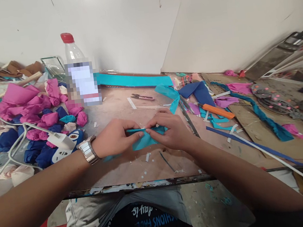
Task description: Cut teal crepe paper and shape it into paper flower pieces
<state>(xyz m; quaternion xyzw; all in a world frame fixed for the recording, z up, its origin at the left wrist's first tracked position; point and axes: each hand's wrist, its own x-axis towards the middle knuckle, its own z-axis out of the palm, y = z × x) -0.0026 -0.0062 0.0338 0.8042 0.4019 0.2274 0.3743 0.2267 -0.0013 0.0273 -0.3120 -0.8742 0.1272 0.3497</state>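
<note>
Left hand [115, 136] and right hand [170, 130] meet fingertip to fingertip at the table's [136, 168] near centre; both are pinched closed on a teal piece [146, 138], which lies flat beneath the grip with its upper edge folded into a thin ridge. To fold well, it seems best to keep the pinches close together, press the crease evenly and hold the lower flap against the surface. Beyond the grip lie snips [143, 97] and a teal strip [133, 79]; right of it, an orange knife [217, 110] and blue offcuts; left of it, a charger [59, 141], pink and blue rosettes [41, 120] and a bottle [80, 74]; nothing obstructs the fold, though scraps crowd both sides.
</note>
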